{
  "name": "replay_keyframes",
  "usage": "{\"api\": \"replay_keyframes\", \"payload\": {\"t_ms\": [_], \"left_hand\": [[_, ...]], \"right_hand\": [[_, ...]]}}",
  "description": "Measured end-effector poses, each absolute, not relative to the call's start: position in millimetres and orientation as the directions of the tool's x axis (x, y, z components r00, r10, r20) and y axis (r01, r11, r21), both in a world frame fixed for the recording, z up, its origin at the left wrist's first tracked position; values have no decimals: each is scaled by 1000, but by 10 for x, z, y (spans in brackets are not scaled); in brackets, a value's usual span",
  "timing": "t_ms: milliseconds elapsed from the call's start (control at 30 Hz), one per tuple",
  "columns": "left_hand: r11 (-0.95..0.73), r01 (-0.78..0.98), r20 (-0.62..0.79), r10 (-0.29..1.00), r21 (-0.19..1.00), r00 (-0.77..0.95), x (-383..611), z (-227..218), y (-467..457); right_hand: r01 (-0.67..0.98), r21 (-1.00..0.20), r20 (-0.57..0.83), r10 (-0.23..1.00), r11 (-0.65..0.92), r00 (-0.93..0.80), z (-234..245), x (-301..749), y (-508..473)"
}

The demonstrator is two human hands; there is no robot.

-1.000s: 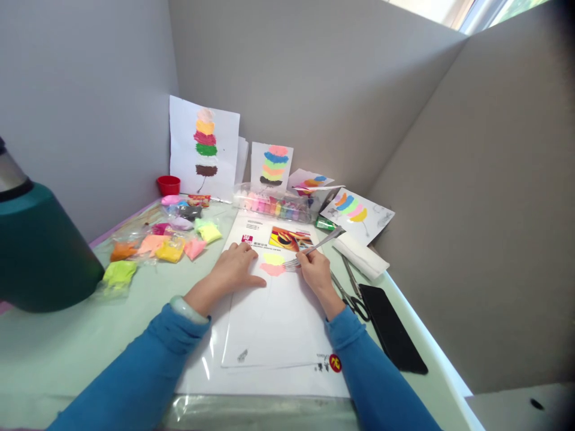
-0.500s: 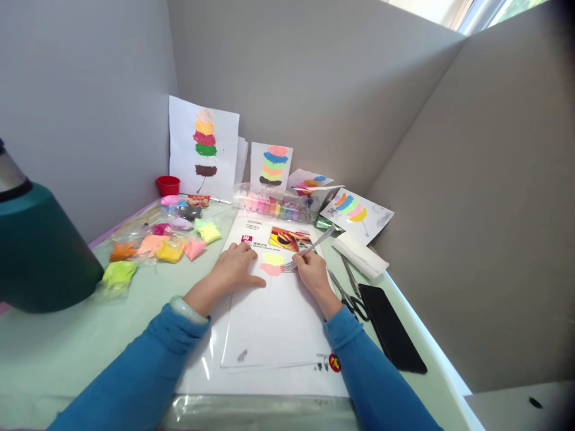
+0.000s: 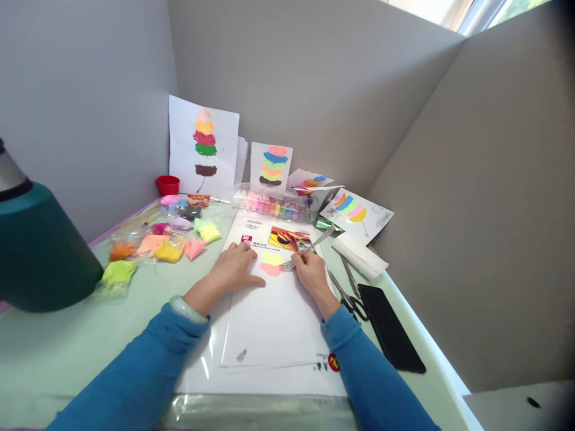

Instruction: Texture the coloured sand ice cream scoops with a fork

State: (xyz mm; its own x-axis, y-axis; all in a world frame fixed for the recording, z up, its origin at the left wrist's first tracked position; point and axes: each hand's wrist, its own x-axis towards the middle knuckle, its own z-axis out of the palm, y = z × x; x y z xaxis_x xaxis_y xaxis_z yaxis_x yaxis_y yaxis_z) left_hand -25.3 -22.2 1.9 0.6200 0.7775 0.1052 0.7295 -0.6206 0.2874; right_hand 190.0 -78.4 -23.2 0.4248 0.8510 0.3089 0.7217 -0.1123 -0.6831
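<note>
My right hand (image 3: 311, 273) is closed round a metal fork (image 3: 320, 240), whose handle slants up to the right. The fork's tines touch the right edge of a flat pink clay patch (image 3: 271, 269) on a white sheet of paper (image 3: 269, 329). Just above the pink lies a yellow clay patch (image 3: 274, 258). My left hand (image 3: 234, 267) rests on the left side of the paper, thumb stretched toward the pink patch and fingers apart. Under the sheet is a printed paper packet (image 3: 251, 383).
Bags of coloured clay (image 3: 169, 249) lie on the left, near a large teal bottle (image 3: 45, 251). Scissors (image 3: 348, 297), a black phone (image 3: 392, 328) and a white tissue roll (image 3: 360, 254) are on the right. Pictures on paper (image 3: 204, 149) lean at the back, behind a clear case (image 3: 274, 203).
The fork's tines have shifted very slightly left along the pink clay with my right hand. My left hand stays in place.
</note>
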Motion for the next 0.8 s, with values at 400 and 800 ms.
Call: {"api": "replay_keyframes", "payload": {"t_ms": [400,800], "left_hand": [[-629,721,113,771,290,627,-258,14,-216],[-619,730,104,778,290,620,-252,27,-231]], "right_hand": [[653,-757,297,871,-36,392,-251,1800,-789],[657,-752,310,854,-49,418,-199,1789,-826]]}}
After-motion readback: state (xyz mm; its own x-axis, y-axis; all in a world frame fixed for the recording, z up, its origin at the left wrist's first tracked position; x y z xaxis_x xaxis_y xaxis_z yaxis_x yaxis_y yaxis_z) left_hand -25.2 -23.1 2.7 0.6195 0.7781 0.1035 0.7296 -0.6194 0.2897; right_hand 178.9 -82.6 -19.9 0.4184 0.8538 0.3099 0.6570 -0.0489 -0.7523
